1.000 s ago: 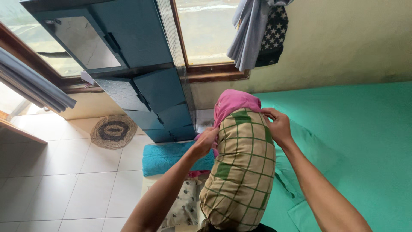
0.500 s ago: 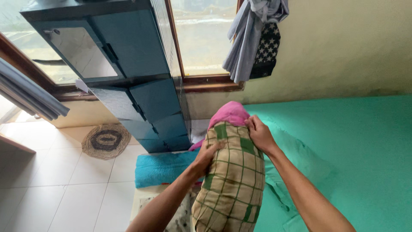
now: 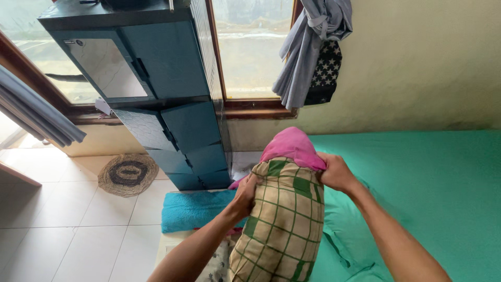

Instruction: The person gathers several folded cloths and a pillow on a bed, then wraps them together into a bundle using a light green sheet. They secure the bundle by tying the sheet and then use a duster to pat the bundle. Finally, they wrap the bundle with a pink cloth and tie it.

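Over green bed, hands gripping checked cover, pink pillow

Teal cabinet crowding the left, open green bed on the right

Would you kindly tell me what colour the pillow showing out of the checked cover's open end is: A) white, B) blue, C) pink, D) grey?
C: a pink pillow bulges from the top of the tan-and-green checked cover, whose open edge both hands grasp.
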